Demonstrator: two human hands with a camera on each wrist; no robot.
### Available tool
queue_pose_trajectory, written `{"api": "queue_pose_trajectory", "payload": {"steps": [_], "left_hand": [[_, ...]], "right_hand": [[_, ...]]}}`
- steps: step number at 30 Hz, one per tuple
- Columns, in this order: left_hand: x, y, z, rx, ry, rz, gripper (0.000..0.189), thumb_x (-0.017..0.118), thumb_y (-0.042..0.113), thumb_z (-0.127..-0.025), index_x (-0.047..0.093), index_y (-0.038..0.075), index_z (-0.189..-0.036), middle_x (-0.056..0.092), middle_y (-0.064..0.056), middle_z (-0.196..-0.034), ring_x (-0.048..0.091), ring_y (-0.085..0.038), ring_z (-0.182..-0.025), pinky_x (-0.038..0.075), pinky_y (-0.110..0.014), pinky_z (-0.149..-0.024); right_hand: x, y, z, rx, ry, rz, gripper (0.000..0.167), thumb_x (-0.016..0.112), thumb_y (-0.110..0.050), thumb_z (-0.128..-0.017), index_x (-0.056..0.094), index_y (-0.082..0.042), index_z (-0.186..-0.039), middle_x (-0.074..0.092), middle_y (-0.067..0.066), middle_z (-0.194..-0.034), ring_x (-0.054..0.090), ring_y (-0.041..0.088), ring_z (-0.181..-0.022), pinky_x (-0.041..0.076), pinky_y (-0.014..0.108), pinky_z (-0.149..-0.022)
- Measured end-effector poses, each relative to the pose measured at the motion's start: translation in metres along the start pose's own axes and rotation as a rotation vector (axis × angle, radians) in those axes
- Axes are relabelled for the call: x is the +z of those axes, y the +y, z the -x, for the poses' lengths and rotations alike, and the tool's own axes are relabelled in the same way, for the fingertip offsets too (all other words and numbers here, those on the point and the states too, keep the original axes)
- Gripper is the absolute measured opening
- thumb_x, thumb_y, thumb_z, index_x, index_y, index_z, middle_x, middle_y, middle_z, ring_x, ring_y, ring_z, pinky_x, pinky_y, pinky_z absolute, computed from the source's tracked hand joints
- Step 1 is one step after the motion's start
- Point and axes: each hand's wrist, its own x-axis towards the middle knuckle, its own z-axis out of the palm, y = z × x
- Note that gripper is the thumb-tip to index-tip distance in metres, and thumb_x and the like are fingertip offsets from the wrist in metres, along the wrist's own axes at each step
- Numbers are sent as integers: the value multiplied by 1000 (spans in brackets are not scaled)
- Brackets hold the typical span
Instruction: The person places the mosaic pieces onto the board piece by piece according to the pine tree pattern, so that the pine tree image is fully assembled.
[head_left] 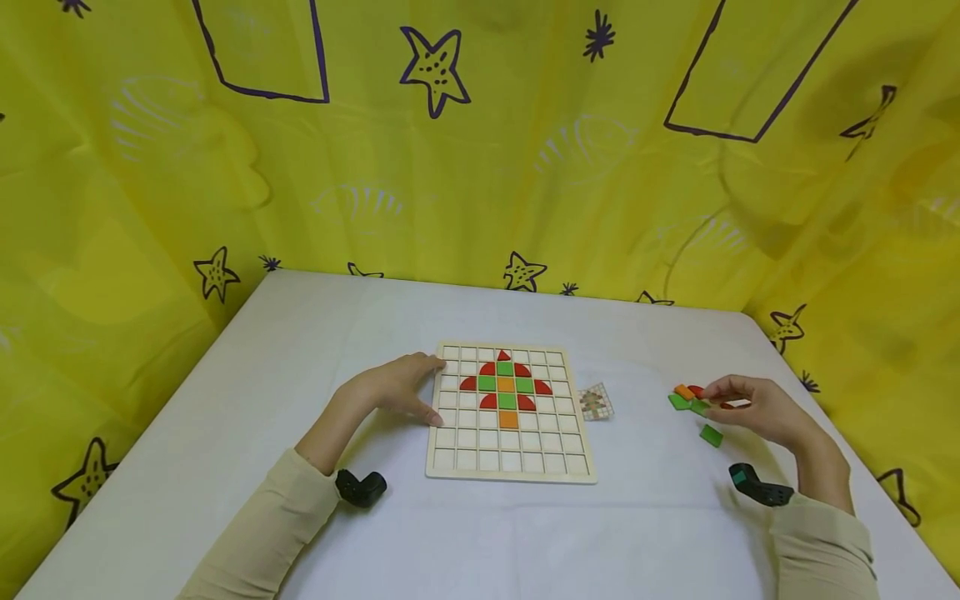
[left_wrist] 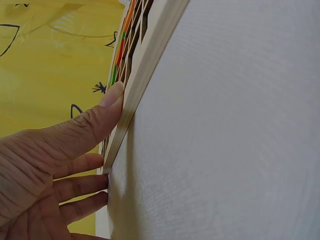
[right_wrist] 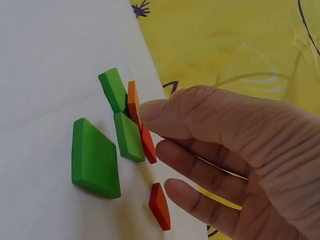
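Note:
A wooden grid board (head_left: 512, 478) lies mid-table with red, green and orange pieces set as a tree shape in its cells. Along its left edge rests my left hand (head_left: 397, 387), thumb and index finger spread apart; in the left wrist view the thumb (left_wrist: 111, 102) touches the wooden frame. My right hand (head_left: 768, 410) is over a small pile of loose pieces, thumb and fingers parted. Close to its thumb are an orange piece (right_wrist: 132, 102), a red piece (right_wrist: 148, 144) and a green piece (right_wrist: 129, 137). Its index fingertip is hidden behind the thumb in the right wrist view.
A small picture card (head_left: 597, 402) pokes out at the board's right side. A green square piece (head_left: 711, 435) lies nearer me than the pile. Yellow patterned cloth (head_left: 465, 192) walls the white table (head_left: 420, 542) on three sides.

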Motion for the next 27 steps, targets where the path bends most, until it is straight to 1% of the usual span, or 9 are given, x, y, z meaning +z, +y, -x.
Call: {"api": "queue_pose_trajectory", "payload": {"steps": [5,13,16,21,27], "left_hand": [[1,0,0,7,0,-2,96,89,37,-80,40,0,-154,44,-21,-155,40,-37,-145,33,-52,-121],[1,-1,-1,0,4,6,97,89,37,-80,39,1,-155,43,-21,-156,39,-37,-146,32,-52,-121],[1,0,-1,-2,5,9,97,90,37,-79,40,1,-154,43,-21,-156,39,-37,-145,33,-53,-121],[1,0,-1,3,6,6,97,90,37,-79,40,1,-154,44,-21,-155,40,-37,-145,33,-53,-120],[0,-1,-2,15,5,-3,97,89,37,-79,40,0,-154,43,-22,-155,39,-38,-146,32,-52,-121]], "right_hand": [[3,5,-1,29,0,18,32,79,-20,-91,69,-1,-113,69,8,-108,56,4,-90,49,19,-76],[6,12,-2,28,20,44,31,80,-19,-91,68,1,-112,70,10,-105,56,2,-89,48,18,-73],[6,14,-2,46,25,49,32,79,-20,-91,68,1,-113,70,10,-106,56,4,-90,48,18,-74],[7,14,-3,52,24,65,32,80,-19,-91,67,1,-112,69,11,-106,55,9,-90,48,18,-73],[10,11,-5,49,35,96,31,81,-17,-89,67,1,-110,68,9,-101,55,12,-88,47,19,-71]]}}
